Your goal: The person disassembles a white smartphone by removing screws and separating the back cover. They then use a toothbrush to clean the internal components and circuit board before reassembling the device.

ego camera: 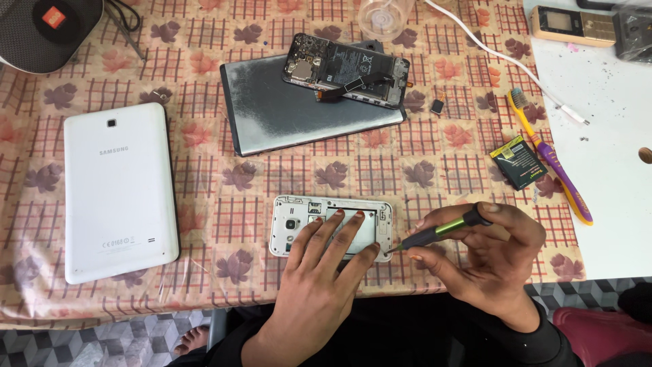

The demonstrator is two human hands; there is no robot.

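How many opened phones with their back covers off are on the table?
2: a white phone under the left hand, at the screwdriver tip; a black phone atop the grey slab.

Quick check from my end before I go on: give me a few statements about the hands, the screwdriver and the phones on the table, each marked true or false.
1. The left hand lies flat on the opened white phone. True.
2. The right hand holds a toothbrush. False: it holds a small screwdriver with a green and black grip; the toothbrush lies on the table to the right.
3. The screwdriver's tip is at the white phone's lower right corner. True.
4. The white tablet lies screen up. False: its back faces up.
5. The opened dark phone rests on the grey slab. True.
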